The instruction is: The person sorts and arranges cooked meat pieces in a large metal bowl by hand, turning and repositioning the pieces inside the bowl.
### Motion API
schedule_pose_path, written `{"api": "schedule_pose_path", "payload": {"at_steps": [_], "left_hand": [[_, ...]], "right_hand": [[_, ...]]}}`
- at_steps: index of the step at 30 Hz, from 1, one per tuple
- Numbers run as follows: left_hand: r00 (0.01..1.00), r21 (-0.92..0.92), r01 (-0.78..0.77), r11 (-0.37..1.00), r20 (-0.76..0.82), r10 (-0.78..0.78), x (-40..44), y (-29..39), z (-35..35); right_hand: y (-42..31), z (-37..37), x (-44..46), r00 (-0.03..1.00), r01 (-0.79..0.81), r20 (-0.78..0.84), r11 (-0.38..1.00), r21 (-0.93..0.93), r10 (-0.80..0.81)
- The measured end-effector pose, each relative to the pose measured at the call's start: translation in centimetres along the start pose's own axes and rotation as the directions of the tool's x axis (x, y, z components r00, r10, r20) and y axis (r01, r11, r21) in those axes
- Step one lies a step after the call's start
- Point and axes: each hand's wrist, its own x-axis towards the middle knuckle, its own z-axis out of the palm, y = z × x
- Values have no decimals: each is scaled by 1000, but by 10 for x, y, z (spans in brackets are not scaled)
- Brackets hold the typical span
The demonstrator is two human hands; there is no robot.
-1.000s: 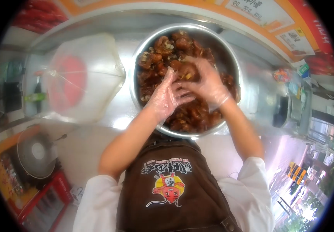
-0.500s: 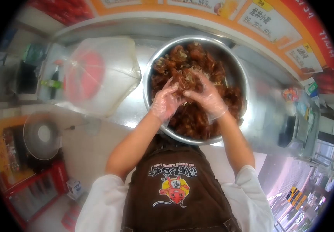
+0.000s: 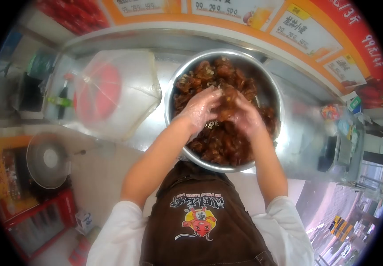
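A large round steel basin (image 3: 176, 73) on the counter holds many glossy, dark reddish-brown pieces of what looks like cooked meat. Both my hands, in thin clear plastic gloves, are over the middle of the basin. My left hand (image 3: 201, 107) curls in from the left and my right hand (image 3: 248, 116) from the right, with a brown meat piece (image 3: 228, 101) between their fingers. Motion blurs the piece, and its exact shape is unclear. More meat pieces (image 3: 220, 146) lie below my wrists, some pale and frilled at their edges.
Left of the basin, a translucent mesh food cover (image 3: 131, 84) stands over a red round thing (image 3: 100, 91). A dark bottle (image 3: 63, 99) is farther left. A round pan or lid (image 3: 49, 160) sits at lower left. Price signs (image 3: 297, 29) line the counter's far edge.
My fingers have closed in further around the meat piece, and my left hand has turned with its back more upward. The basin sits slightly lower in view.
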Motion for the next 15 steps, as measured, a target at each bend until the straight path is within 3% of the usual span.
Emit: {"api": "schedule_pose_path", "payload": {"at_steps": [2,4,7,9,10,11,12,13,15], "left_hand": [[998,14,-37,999,-58,38,-1,13,-5],[980,9,-162,987,-115,162,3,15,-26],[957,-20,-220,975,-197,212,-8,20,-56],[876,176,-213,961,-400,268,-7,14,-71],[881,172,-209,963,-394,262,3,9,-75],[845,521,-261,813,-283,453,20,4,-77],[800,790,-291,540,-109,590,35,5,-77],[673,916,-375,142,163,722,53,12,-76],[636,929,-334,-160,348,688,90,19,-68]], "right_hand": [[-4,-12,6,992,67,-112,996,54,-60],[-15,-16,15,976,101,-198,995,17,-96],[-23,-37,58,945,121,-297,989,-81,-140],[-26,-42,93,882,105,-430,969,-223,-194],[-27,-35,104,877,106,-438,968,-226,-198],[-27,-27,117,858,109,-463,961,-256,-220],[-27,-20,128,840,110,-486,952,-285,-242],[-26,-24,139,836,111,-491,951,-289,-246],[-22,-34,163,913,227,-307,959,-169,-270]]}}
